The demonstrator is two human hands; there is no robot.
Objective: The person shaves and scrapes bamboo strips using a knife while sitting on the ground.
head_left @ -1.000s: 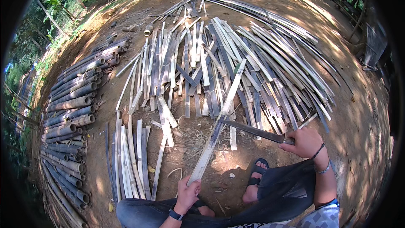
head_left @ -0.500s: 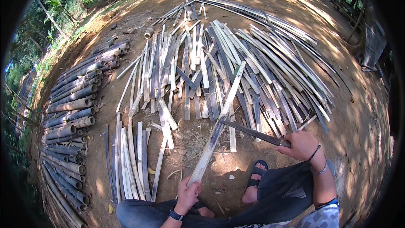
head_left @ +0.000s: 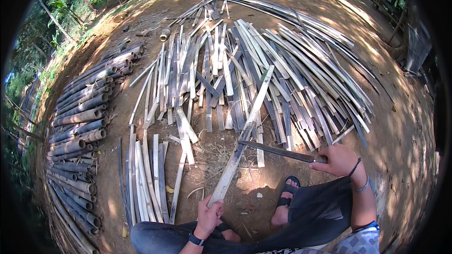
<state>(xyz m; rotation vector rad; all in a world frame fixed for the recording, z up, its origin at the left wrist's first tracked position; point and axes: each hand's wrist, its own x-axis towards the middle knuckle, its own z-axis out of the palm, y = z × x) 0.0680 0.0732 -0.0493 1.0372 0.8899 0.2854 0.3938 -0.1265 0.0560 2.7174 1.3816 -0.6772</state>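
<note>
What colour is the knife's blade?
The blade is dark grey; the head view shows it best.

head: left fisheye | facing down-forward | left hand point(head_left: 209, 218), right hand point(head_left: 340, 160) near

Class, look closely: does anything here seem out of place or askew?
A short bamboo piece lies apart from the stacked bamboo poles; a dark bamboo strip slants across the central strip pile, against its neighbours' direction.

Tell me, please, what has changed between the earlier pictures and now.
The right hand has drawn the knife down along the held strip, toward the left hand. Nothing was picked up or released; each grip and the strips on the ground stayed.
</note>
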